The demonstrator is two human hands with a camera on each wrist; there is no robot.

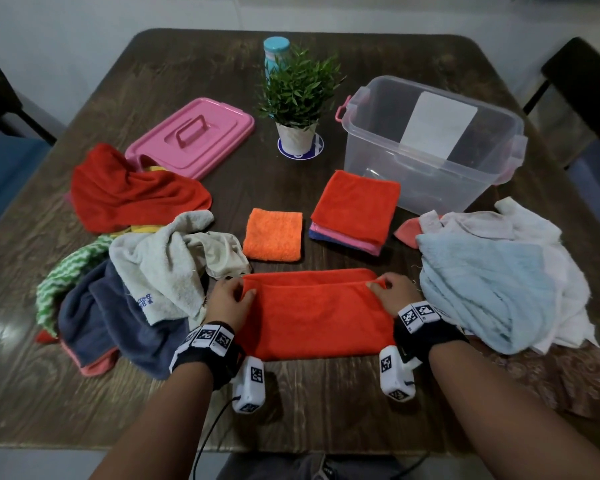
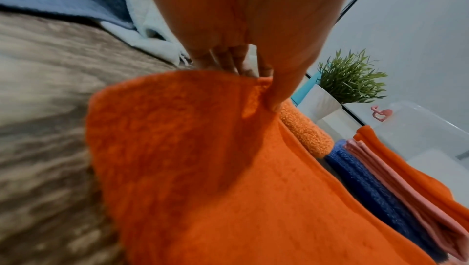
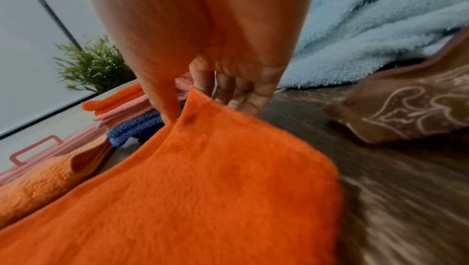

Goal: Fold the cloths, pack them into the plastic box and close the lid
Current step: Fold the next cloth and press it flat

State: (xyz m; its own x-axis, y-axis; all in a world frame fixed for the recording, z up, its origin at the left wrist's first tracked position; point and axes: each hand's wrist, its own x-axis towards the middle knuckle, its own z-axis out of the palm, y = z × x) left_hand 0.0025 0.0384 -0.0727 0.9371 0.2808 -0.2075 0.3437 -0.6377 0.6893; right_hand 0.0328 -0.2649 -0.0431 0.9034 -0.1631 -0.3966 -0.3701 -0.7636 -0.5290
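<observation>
An orange-red cloth [image 1: 312, 313] lies folded in half on the table in front of me. My left hand [image 1: 234, 292] pinches its far left corner, thumb on top [image 2: 269, 96]. My right hand [image 1: 383, 287] pinches the far right corner, which stands up a little [image 3: 193, 104]. Beyond it lie a small folded orange cloth [image 1: 273, 234] and a folded stack [image 1: 355, 210] with orange on top, pink and blue below. The clear plastic box [image 1: 433, 140] stands open at the back right. Its pink lid [image 1: 193, 135] lies at the back left.
Unfolded cloths are heaped on the left [image 1: 146, 271], a red one [image 1: 132, 192] behind them. A light blue and white heap [image 1: 492, 282] lies on the right. A potted plant [image 1: 297, 98] and a teal bottle [image 1: 276, 50] stand at the back middle.
</observation>
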